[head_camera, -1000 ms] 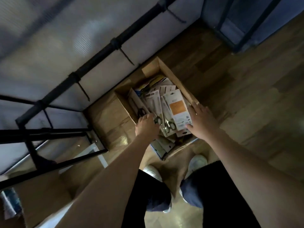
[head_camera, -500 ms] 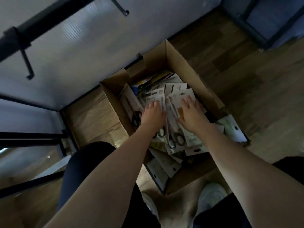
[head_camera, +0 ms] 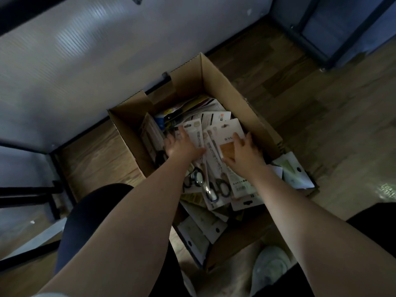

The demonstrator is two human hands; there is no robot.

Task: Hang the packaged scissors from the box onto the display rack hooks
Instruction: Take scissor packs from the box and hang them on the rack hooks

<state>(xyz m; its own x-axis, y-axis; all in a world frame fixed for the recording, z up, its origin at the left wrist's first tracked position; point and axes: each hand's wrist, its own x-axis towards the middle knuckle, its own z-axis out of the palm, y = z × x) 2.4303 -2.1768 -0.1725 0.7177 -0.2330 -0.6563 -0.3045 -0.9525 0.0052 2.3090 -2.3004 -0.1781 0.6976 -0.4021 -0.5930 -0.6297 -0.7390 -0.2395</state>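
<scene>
An open cardboard box [head_camera: 246,103] stands on the wooden floor, full of carded scissors packs [head_camera: 212,185] lying in a loose heap. My left hand [head_camera: 182,144] lies flat on the packs at the left of the heap, fingers straight. Flat on a white pack with an orange panel [head_camera: 227,138] at the right lies my right hand [head_camera: 244,153]. Neither hand grips anything. The display rack shows only as a black bar [head_camera: 25,16] at the top left, with one hook tip [head_camera: 137,0] at the top edge.
A pale ribbed panel [head_camera: 107,50] rises behind the box. Black frame legs [head_camera: 55,174] stand at the left. A dark shelf unit [head_camera: 334,33] is at the top right. My knee [head_camera: 94,211] and a white shoe [head_camera: 272,269] are close to the box's near side.
The view has dropped closer to the box. Both hands have slid further in over the packs, fingers spread flat on them.
</scene>
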